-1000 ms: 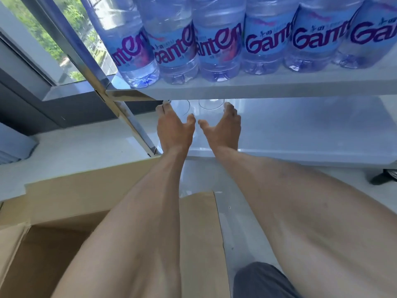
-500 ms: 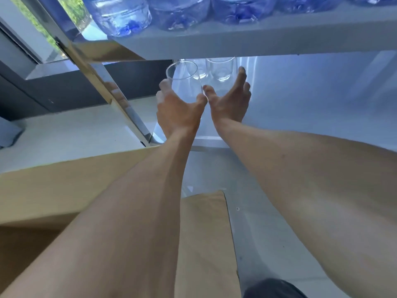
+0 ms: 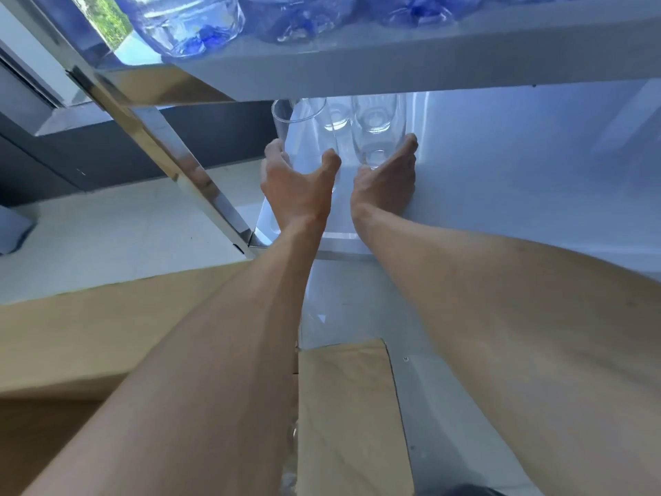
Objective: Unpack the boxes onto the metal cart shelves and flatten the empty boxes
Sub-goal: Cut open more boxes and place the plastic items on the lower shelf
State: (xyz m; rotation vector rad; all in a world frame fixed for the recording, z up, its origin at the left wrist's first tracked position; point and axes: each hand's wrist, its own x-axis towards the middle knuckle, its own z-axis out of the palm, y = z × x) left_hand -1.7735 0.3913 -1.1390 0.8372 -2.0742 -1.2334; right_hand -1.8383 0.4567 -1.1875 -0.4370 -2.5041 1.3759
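Meanwhile, two glasses [image 3: 373,137] are being gripped, one per hand, left hand [image 3: 298,189] and right hand [image 3: 386,180], at twelve o'clock on the lower shelf [image 3: 518,173], while the box [image 3: 343,406] is being left unflattened.

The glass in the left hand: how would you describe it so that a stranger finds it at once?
Look under the shelf loaded with water bottles, at the lower shelf. Several clear glasses stand near its left corner. The glass is the leftmost and nearest one, with the left hand round its base; the right hand cups its neighbour.
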